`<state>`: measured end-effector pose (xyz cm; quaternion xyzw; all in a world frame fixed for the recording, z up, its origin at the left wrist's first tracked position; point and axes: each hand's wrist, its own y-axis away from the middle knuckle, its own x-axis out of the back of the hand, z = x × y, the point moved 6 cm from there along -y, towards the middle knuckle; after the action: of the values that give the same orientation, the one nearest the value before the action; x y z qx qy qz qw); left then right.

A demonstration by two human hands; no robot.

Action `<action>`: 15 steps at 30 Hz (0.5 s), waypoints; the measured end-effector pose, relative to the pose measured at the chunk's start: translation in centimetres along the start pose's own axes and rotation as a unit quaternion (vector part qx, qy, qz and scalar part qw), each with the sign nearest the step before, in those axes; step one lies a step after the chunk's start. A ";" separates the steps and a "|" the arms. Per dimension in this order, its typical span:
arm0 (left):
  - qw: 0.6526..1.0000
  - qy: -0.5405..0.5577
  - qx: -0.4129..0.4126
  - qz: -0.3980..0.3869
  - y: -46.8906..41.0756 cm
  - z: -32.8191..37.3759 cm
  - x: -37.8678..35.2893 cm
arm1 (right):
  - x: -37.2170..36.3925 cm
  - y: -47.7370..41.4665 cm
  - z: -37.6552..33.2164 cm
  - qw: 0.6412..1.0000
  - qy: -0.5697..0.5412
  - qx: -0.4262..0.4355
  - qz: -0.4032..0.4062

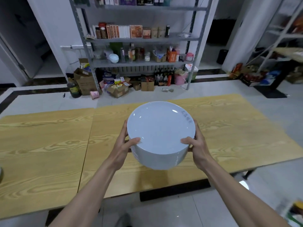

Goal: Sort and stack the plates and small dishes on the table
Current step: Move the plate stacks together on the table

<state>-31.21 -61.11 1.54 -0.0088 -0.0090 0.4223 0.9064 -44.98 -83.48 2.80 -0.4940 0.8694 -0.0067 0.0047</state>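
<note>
A tall stack of white plates [159, 128] is held in the air above the right one of two wooden tables [229, 136]. My left hand [122, 148] grips the stack's left side, thumb on the top plate's rim and fingers curled underneath. My right hand [197, 145] grips the right side the same way. The top plate shows faint blue print near its right rim. The bottom of the stack is hidden by its own side.
A second wooden table [41, 153] joins on the left. Behind the tables stands a metal shelf rack [139, 38] with boxes and bottles, and cardboard boxes [85, 81] sit on the floor. Another rack [282, 46] is at the far right.
</note>
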 end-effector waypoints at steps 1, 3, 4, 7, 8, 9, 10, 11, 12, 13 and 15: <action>1.000 0.003 0.005 -0.006 -0.5 -0.1 -1.5 | 1.6 0.1 0.2 1.000 0.000 -0.001 0.010; 1.000 0.010 0.016 -0.020 -1.7 -0.2 -4.3 | 4.5 0.2 0.3 1.000 -0.002 -0.002 0.029; 0.999 0.008 0.017 -0.028 -2.4 -0.1 -5.6 | 5.9 0.1 0.3 0.999 -0.002 -0.002 0.037; 0.999 0.005 0.017 -0.051 -5.0 -0.1 -9.4 | 10.0 -0.7 0.4 0.998 -0.007 -0.006 0.064; 0.998 0.009 0.014 -0.057 -6.0 0.0 -10.7 | 11.3 -1.1 0.3 0.997 -0.009 -0.003 0.071; 0.998 0.012 0.009 -0.064 -7.1 0.0 -12.0 | 12.7 -1.7 0.2 0.997 -0.009 0.001 0.077; 0.998 0.011 0.006 -0.069 -8.1 0.0 -13.2 | 14.1 -2.2 0.2 0.997 -0.007 0.005 0.083; 0.997 0.006 0.004 -0.072 -9.2 -0.1 -14.4 | 15.4 -2.8 0.3 0.996 -0.006 0.009 0.088; 0.997 0.004 0.002 -0.076 -10.3 -0.3 -15.6 | 16.9 -3.4 0.4 0.996 -0.006 0.014 0.091; 0.997 0.007 0.001 -0.080 -11.4 -0.4 -16.8 | 18.3 -4.1 0.5 0.996 -0.006 0.017 0.092; 0.996 0.012 -0.004 -0.084 -13.6 -0.6 -19.2 | 20.9 -5.6 0.4 0.995 -0.005 0.024 0.095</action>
<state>-33.10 -84.55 1.11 -0.0165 -0.0001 0.3443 0.9387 -50.87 -104.27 2.49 -0.4091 0.9119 -0.0252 0.0214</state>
